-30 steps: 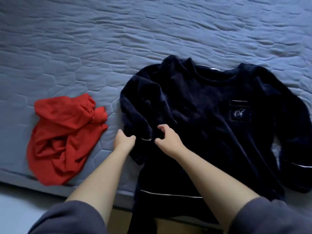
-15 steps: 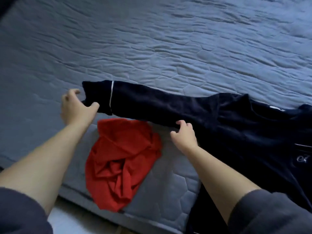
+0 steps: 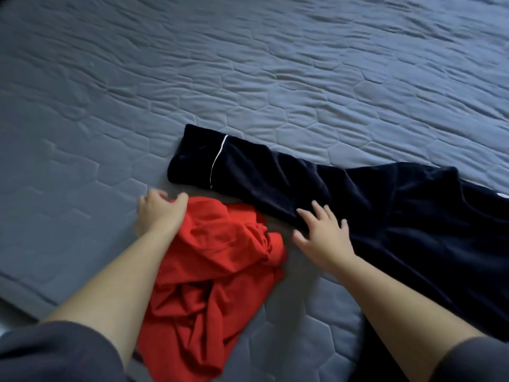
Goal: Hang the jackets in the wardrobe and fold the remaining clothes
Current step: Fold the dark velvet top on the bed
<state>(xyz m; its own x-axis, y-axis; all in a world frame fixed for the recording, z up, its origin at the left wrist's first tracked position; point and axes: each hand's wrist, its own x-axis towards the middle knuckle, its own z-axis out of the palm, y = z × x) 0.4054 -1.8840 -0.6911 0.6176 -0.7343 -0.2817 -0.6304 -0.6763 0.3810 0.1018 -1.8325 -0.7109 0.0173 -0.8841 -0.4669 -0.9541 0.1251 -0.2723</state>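
Navy top [image 3: 399, 221], soft, limp, light, lies at 3 o'clock on bed [image 3: 248, 78]; right hand [image 3: 323, 235] flat, spread, on its sleeve [image 3: 261, 177]; left hand [image 3: 159, 215] curled at red cloth [image 3: 214, 271], grip unclear. Grab by cuff [image 3: 192, 158].

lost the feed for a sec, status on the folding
Left hand at edge of red garment, grip unclear. Right hand open, flat on navy sleeve. Sleeve stretched out on bed; red garment crumpled beside it.
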